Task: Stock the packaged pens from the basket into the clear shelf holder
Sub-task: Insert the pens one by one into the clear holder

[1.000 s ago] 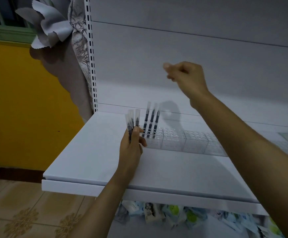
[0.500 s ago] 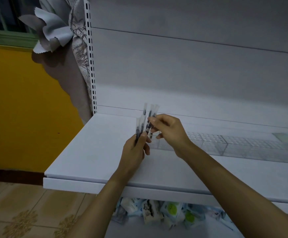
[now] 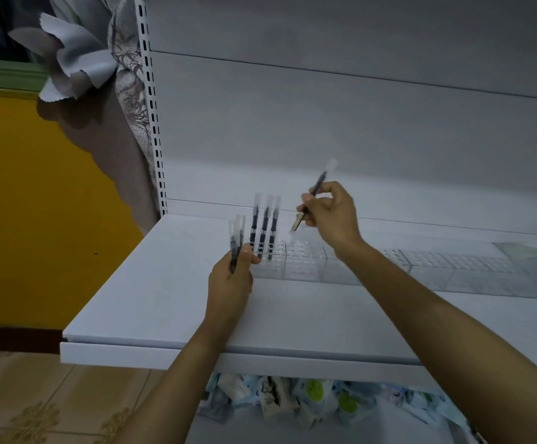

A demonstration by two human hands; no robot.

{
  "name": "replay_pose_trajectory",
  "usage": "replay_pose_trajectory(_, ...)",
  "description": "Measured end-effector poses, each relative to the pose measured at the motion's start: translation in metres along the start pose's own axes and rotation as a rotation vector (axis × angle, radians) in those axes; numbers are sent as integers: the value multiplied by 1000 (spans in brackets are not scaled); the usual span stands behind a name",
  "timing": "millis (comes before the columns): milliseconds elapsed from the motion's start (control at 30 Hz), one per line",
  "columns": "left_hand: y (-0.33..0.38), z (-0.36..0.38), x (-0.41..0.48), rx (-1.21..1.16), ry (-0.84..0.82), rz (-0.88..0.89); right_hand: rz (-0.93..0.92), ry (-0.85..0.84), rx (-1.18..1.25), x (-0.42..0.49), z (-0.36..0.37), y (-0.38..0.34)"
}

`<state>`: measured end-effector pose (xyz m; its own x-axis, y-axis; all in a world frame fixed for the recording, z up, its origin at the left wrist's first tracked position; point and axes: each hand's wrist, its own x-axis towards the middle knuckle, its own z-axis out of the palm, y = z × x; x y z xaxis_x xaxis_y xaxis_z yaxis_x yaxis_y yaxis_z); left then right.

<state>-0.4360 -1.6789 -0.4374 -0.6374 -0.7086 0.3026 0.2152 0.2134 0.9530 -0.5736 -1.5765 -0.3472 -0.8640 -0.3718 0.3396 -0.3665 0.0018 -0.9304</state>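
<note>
A clear shelf holder (image 3: pixel 305 261) with rows of small holes lies along the white shelf (image 3: pixel 152 302). Three packaged pens (image 3: pixel 263 225) stand upright in its left end. My left hand (image 3: pixel 230 283) grips a small bunch of packaged pens (image 3: pixel 236 240) just left of the holder. My right hand (image 3: pixel 333 214) pinches a single packaged pen (image 3: pixel 312 195), tilted with its lower tip above the holder, right of the standing pens. The basket is out of view.
A slotted white upright (image 3: pixel 153 123) stands at the shelf's back left corner, with a white back panel (image 3: pixel 357 123) behind. Crumpled cloth (image 3: pixel 68 65) hangs at the upper left. Small packaged goods (image 3: pixel 309 395) lie below the shelf. A yellow wall (image 3: pixel 36 203) is left.
My right hand came down from high, met the bunch in my left hand, took one pen out and has carried it right, over the holder.
</note>
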Motion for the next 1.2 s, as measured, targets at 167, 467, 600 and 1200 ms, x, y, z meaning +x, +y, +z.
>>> replay_pose_trajectory(167,0,-2,4,-30,53,-34,-44,-111,-83,3,12,25)
replay_pose_trajectory(467,-1,-1,4,1,44,-25,-166,-200,-349,4,17,50)
replay_pose_trajectory(600,-2,-1,4,0,37,-24,-162,-196,-383,7,17,57)
replay_pose_trajectory(1200,-3,-1,5,25,43,-30,-118,-238,-401,10,17,57)
